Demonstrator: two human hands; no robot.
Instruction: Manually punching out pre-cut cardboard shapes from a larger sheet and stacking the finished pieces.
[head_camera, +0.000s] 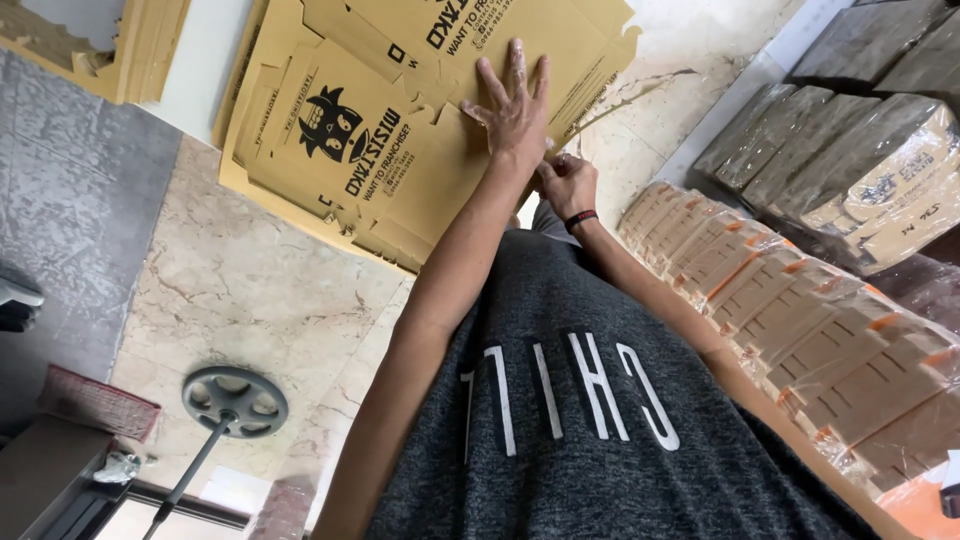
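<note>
Up top, flat cardboard sheets (400, 130) stacked on the floor (250, 300), cut off by the frame. Left hand (515, 115) spread flat on them, fingers loose. Right hand (568, 185) half hidden below, grip unclear. Wrapped bundles (800, 330) close by, right.

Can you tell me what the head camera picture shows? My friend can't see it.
A person's left hand presses flat on a stack of flat brown cardboard boxes, while the right hand pinches an edge. Wrapped cardboard bundles lie to the right.

cardboard sheets (400, 130) cut off above
</note>
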